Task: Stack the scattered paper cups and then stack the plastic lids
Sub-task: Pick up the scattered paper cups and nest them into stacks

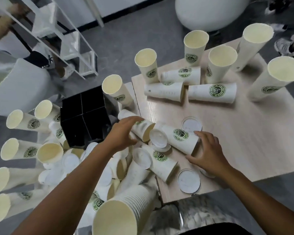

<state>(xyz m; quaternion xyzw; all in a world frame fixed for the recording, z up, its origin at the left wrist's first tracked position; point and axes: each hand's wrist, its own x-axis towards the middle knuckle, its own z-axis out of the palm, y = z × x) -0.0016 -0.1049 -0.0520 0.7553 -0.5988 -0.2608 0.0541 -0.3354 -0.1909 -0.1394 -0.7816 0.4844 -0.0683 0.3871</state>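
Many paper cups litter the desk (244, 138): some upright along its far edge, others on their sides near the middle and heaped at its near-left corner with loose plastic lids (188, 181). A tall nested stack (126, 207) leans at the near edge. Left hand (124, 133) lies over a toppled cup (139, 126), fingers curled round its wall. Right hand (205, 150) cups the open end of another fallen cup (178, 138), thumb below, fingers above; whether it is truly gripping I cannot tell. Judgement: cups are light and thin-walled and crush if squeezed, so hold mid-wall or at the stiffer rolled rim. Lids are thin and slick; pinch by the edge.
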